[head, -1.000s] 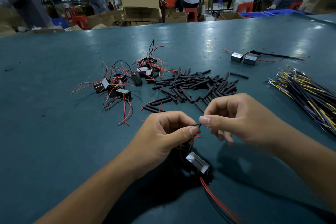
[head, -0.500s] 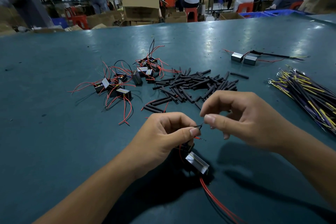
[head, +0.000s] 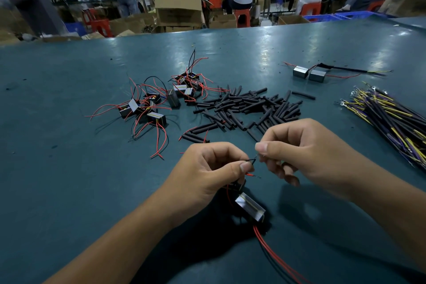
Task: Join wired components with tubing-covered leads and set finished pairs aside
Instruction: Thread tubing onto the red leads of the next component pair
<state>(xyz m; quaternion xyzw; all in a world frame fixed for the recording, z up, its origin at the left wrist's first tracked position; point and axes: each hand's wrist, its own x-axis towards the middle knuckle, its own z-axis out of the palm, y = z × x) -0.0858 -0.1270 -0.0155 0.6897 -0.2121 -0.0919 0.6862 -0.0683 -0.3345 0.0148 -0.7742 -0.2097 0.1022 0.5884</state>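
While hovering just above the teal surface [head: 69, 191], left hand [head: 207, 173] pinching a thin black lead [head: 251, 160] at thumb tip, right hand [head: 299, 150] pinching the lead's bare end close beside it. Dangling below the left hand, a silver-faced component [head: 250, 207]. Lying beyond, loose tubing pieces [head: 249, 108] and a finished pair [head: 310, 74].

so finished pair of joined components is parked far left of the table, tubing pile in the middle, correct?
Not quite. The head view shows the finished pair at the far right of the table, not the left. The black tubing pile is in the middle, as you said.
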